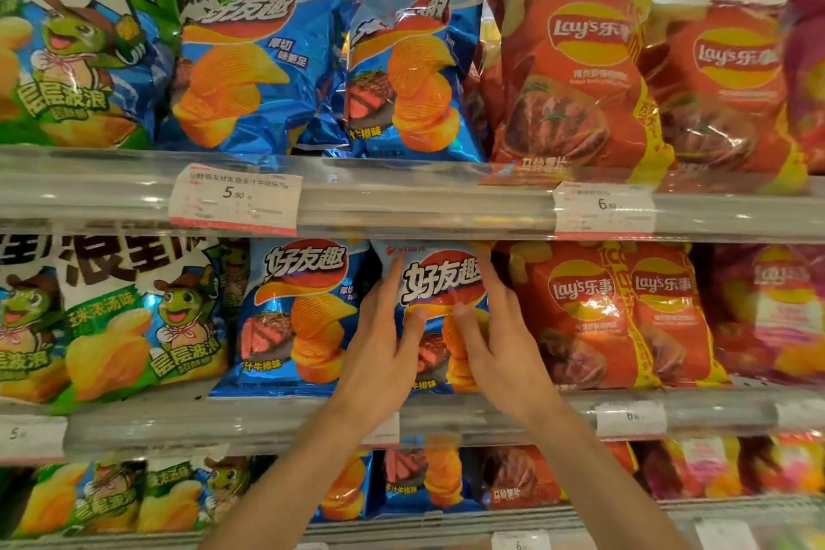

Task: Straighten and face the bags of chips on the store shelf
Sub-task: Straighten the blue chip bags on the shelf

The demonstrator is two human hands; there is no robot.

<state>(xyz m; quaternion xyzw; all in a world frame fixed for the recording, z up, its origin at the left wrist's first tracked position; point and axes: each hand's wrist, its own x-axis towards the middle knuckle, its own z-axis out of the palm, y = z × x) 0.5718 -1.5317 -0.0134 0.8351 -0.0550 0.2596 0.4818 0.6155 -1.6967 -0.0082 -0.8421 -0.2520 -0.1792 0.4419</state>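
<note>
On the middle shelf a blue chip bag (439, 277) with a red logo and ridged chips stands upright, facing me. My left hand (384, 348) grips its left edge, thumb across the front and fingers behind. My right hand (495, 339) holds its right edge the same way, thumb on the front. A second blue bag (294, 313) of the same kind stands just left of it. Red Lay's bags (576, 313) stand to its right.
The upper shelf carries green bags (80, 54), two tilted blue bags (259, 58) and red Lay's bags (576, 76). A clear shelf rail (424, 201) with price tags (234, 199) runs above the held bag. Another rail (491, 411) lies below, with more bags on the bottom shelf.
</note>
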